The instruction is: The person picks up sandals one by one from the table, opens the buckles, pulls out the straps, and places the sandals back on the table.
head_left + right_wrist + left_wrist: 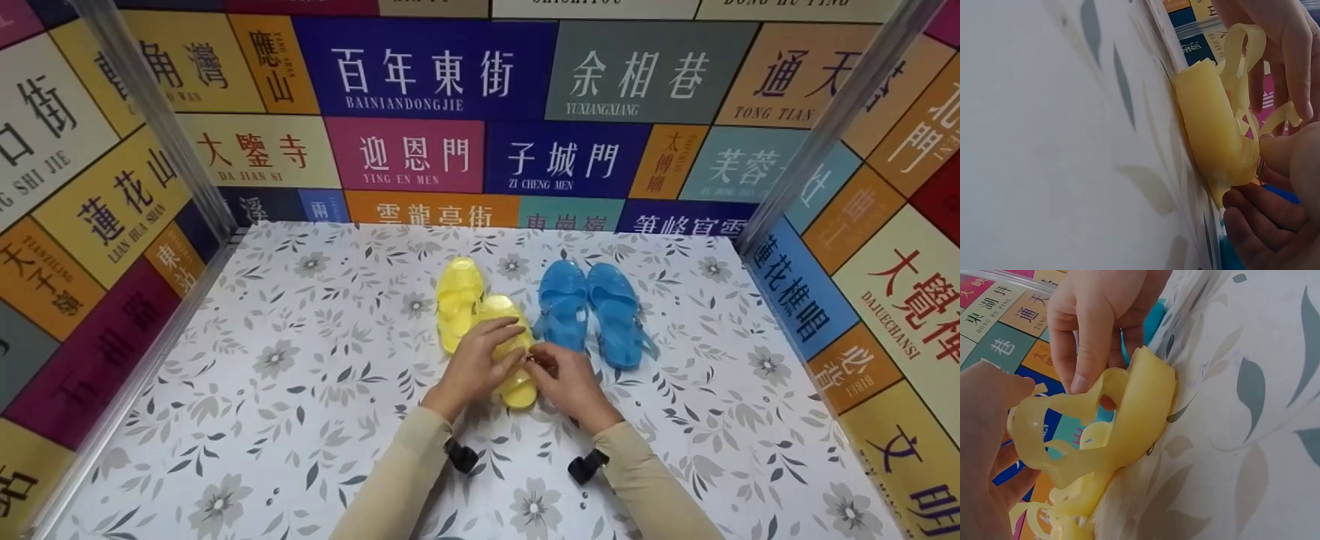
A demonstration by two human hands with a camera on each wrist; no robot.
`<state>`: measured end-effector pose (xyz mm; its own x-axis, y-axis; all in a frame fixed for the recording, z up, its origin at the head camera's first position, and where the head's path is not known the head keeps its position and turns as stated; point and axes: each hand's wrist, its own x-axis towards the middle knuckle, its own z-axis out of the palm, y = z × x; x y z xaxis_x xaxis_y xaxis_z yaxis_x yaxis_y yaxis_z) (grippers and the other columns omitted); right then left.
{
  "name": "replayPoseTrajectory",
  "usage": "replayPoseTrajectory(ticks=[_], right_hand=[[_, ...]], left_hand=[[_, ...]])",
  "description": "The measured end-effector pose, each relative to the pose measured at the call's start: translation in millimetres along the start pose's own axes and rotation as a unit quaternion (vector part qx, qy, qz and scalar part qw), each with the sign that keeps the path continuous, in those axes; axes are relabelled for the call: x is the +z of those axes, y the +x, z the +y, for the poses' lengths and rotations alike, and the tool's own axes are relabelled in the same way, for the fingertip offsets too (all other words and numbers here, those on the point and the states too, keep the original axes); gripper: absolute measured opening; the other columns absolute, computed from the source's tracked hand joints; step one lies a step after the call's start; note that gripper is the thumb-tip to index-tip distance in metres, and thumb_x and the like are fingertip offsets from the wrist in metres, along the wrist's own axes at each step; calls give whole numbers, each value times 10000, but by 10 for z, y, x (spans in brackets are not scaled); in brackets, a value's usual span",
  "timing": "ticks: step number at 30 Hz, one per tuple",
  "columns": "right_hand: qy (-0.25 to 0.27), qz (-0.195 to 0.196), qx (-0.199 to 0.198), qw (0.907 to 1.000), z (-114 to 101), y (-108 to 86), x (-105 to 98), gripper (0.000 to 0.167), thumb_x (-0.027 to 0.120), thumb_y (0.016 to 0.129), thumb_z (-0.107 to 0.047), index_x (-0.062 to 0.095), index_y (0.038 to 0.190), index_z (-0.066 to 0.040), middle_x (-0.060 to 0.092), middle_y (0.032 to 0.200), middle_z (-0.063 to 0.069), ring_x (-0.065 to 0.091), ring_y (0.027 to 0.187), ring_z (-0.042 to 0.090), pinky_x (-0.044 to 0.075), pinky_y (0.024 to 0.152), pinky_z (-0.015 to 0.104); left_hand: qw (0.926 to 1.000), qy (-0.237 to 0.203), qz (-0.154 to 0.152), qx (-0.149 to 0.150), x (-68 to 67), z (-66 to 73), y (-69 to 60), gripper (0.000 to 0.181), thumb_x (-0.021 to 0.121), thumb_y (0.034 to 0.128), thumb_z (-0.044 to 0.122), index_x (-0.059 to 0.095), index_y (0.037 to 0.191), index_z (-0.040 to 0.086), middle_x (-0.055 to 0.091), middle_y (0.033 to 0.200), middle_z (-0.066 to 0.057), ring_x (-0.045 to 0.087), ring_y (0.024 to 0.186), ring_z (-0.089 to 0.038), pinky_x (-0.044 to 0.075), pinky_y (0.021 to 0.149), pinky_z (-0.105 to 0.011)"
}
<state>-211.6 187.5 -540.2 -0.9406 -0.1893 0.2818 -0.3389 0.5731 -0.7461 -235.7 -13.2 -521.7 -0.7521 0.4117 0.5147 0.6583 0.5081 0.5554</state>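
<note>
A yellow sandal (517,394) lies sole down, toe pointing away, between both hands. My left hand (474,369) reaches over it from the left; in the left wrist view that hand (982,422) has its thumb and fingers around the straps. From the right, my right hand (570,382) pinches the side strap near the heel, its thumb and fingers (1275,149) close to the strap in the right wrist view. The loose strap end (1283,116) stands up near the left fingertips. Part of the fastening is hidden by fingers. Another yellow sandal (459,289) lies just beyond, to the left.
Two blue sandals (564,292) (615,307) lie side by side to the right of the yellow pair, toes away. The tabletop (315,420) has a floral pattern. Colourful panels with lettering (420,67) and clear edge strips (840,112) surround it.
</note>
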Motion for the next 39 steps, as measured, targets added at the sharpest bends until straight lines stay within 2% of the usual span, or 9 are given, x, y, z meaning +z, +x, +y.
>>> replayPoseTrajectory(ticks=[6, 14, 18, 21, 23, 25, 29, 33, 39], right_hand=[[86, -408, 272, 9988, 25, -66, -63, 217, 727, 1000, -167, 738, 1206, -102, 775, 1080, 60, 746, 936, 188, 618, 845, 390], [129, -973, 693, 9928, 6, -142, -125, 418, 744, 989, -202, 657, 1365, -39, 748, 1108, 70, 724, 975, 204, 604, 877, 408], [182, -1124, 764, 9905, 5, -167, -130, 572, 802, 945, -232, 599, 1421, 12, 734, 1178, 116, 729, 1000, 220, 609, 882, 396], [187, -1174, 799, 9897, -8, -174, -127, 615, 841, 908, -223, 597, 1407, 42, 731, 1172, 128, 730, 980, 217, 611, 869, 383], [166, -1159, 834, 9896, -23, -171, -127, 562, 859, 886, -208, 640, 1341, 40, 741, 1110, 109, 729, 945, 204, 613, 852, 373], [117, -1139, 838, 9899, -36, -165, -127, 474, 871, 871, -203, 687, 1244, 25, 746, 1026, 75, 725, 903, 186, 610, 821, 362], [116, -1186, 875, 9890, -70, -158, -110, 397, 909, 830, -265, 743, 1106, -34, 739, 899, 13, 718, 844, 150, 598, 774, 332], [217, -1318, 976, 9862, -88, -173, -88, 455, 938, 791, -291, 754, 1139, -62, 734, 880, -21, 705, 828, 130, 589, 759, 301], [238, -1182, 910, 9885, -102, -177, -78, 457, 925, 800, -171, 727, 1187, -27, 735, 922, 0, 692, 837, 130, 591, 761, 274]], left_hand=[[9996, -111, -136, -226, -59, 30, -90, 480, 745, 985, 212, 638, 1398, -8, 614, 1449, -212, 576, 1360, -339, 430, 1174, -445], [9915, -42, -250, -1279, -104, 134, -297, 619, 770, 968, 316, 580, 1408, -75, 583, 1440, -261, 553, 1355, -400, 434, 1163, -503], [9771, -285, -432, -2064, -120, 221, -391, 890, 822, 909, 427, 438, 1525, -87, 543, 1472, -285, 545, 1350, -423, 452, 1142, -516], [9574, -767, -710, -2693, -109, 266, -433, 1044, 903, 814, 453, 385, 1560, -61, 584, 1425, -273, 594, 1287, -399, 502, 1085, -505], [9476, -1005, -868, -2906, -88, 275, -440, 1048, 942, 771, 420, 410, 1533, -62, 624, 1367, -258, 627, 1232, -371, 530, 1046, -489], [9430, -1113, -951, -2989, -60, 270, -439, 964, 958, 763, 357, 463, 1471, -70, 668, 1283, -230, 653, 1165, -339, 545, 1012, -474], [9511, -1079, -773, -2788, 1, 236, -448, 805, 939, 790, 176, 498, 1409, -88, 701, 1186, -193, 663, 1098, -303, 553, 973, -459], [9569, -1067, -553, -2645, 50, 227, -482, 780, 913, 788, 67, 488, 1425, -82, 688, 1225, -219, 655, 1116, -323, 550, 968, -475], [9657, -1004, -346, -2368, 74, 240, -465, 789, 899, 771, 36, 495, 1441, -70, 649, 1320, -258, 625, 1219, -388, 512, 1050, -518]])
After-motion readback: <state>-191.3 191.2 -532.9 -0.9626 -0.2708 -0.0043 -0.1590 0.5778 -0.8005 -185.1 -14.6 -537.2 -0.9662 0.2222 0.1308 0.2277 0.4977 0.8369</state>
